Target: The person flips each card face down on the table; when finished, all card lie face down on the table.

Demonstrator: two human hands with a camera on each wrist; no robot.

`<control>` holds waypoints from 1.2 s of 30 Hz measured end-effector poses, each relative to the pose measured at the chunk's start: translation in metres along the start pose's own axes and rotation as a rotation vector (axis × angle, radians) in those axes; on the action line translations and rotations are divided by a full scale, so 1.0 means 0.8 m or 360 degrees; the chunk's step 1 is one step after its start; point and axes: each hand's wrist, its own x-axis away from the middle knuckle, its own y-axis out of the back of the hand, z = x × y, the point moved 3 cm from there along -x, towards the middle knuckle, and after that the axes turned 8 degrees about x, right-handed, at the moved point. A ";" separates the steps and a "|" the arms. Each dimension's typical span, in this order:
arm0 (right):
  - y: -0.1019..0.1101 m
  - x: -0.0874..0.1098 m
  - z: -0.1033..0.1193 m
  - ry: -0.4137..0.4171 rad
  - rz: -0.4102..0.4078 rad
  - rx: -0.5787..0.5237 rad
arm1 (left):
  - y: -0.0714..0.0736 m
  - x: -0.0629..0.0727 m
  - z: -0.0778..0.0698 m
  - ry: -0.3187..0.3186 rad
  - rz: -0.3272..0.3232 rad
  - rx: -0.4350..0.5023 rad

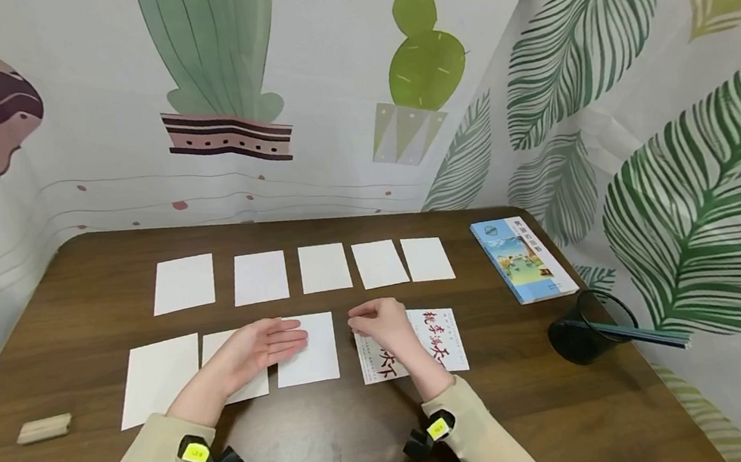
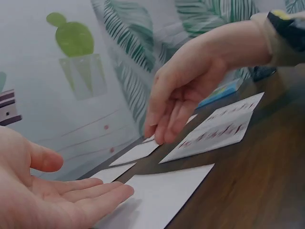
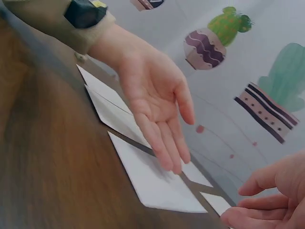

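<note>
My left hand point(image 1: 257, 354), palm turned sideways and fingers straight, hovers over two white cards point(image 1: 319, 359) in the near row; nothing is in it. My right hand point(image 1: 385, 328) is above the left part of what look like two side-by-side printed cards point(image 1: 448, 340) with red characters, partly covering them. In the left wrist view, the right hand point(image 2: 183, 90) has loosely bent fingers pointing down. Thumb and fingers of that hand point(image 3: 267, 195) stand apart in the right wrist view, with nothing visible between them.
A far row of several white cards point(image 1: 260, 278) lies behind the hands. One more white card point(image 1: 157, 381) is at near left, beside a beige block point(image 1: 44, 429). At right are a blue-and-white book point(image 1: 523, 259) and a black mesh holder point(image 1: 571, 341) with pencils.
</note>
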 end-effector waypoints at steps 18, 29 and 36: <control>0.068 0.014 -0.054 -0.0144 -0.0124 0.0347 | -0.079 -0.059 0.016 0.0056 -0.0085 0.0109; 0.063 0.013 -0.059 -0.0125 -0.0150 0.0452 | -0.087 -0.067 0.018 0.0060 -0.0216 0.0176; 0.065 0.009 -0.062 -0.0131 -0.0169 0.0430 | -0.086 -0.069 0.019 0.0048 -0.0232 0.0244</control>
